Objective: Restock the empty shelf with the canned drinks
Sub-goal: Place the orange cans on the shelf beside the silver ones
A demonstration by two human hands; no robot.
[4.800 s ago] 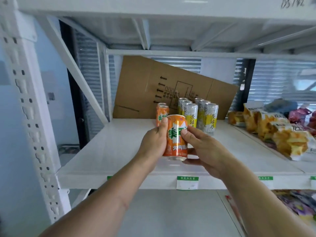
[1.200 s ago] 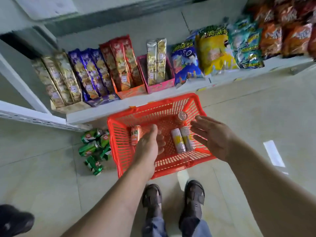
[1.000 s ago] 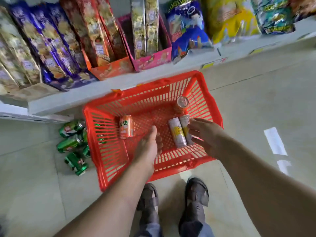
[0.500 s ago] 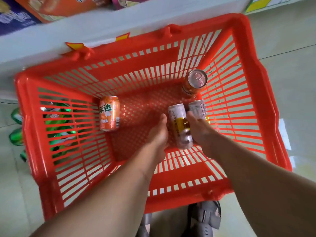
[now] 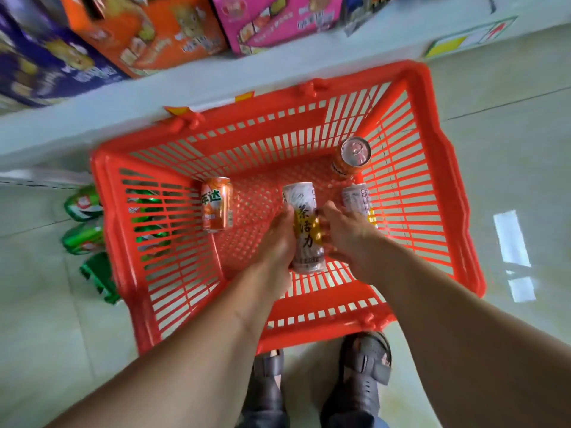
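Observation:
A red plastic basket [image 5: 441, 193] stands on the floor below me. Both hands reach into it and hold a tall silver and yellow can [image 5: 304, 227] between them: my left hand [image 5: 279, 239] grips its left side, my right hand [image 5: 343, 230] grips its right side. A second silver and yellow can [image 5: 358, 200] lies just right of my right hand. An orange can [image 5: 217, 203] lies at the basket's left. Another orange can [image 5: 352, 157] stands upright in the far right corner.
Several green cans [image 5: 83, 223] lie on the floor left of the basket. A low white shelf [image 5: 92, 106] with snack boxes [image 5: 148, 32] runs along the far side. My feet [image 5: 364, 375] are just behind the basket, on tiled floor [image 5: 509, 118].
I turned from the shelf down to the basket. In the last half second both hands closed on the silver and yellow can and lifted it off the basket floor, away from its neighbour.

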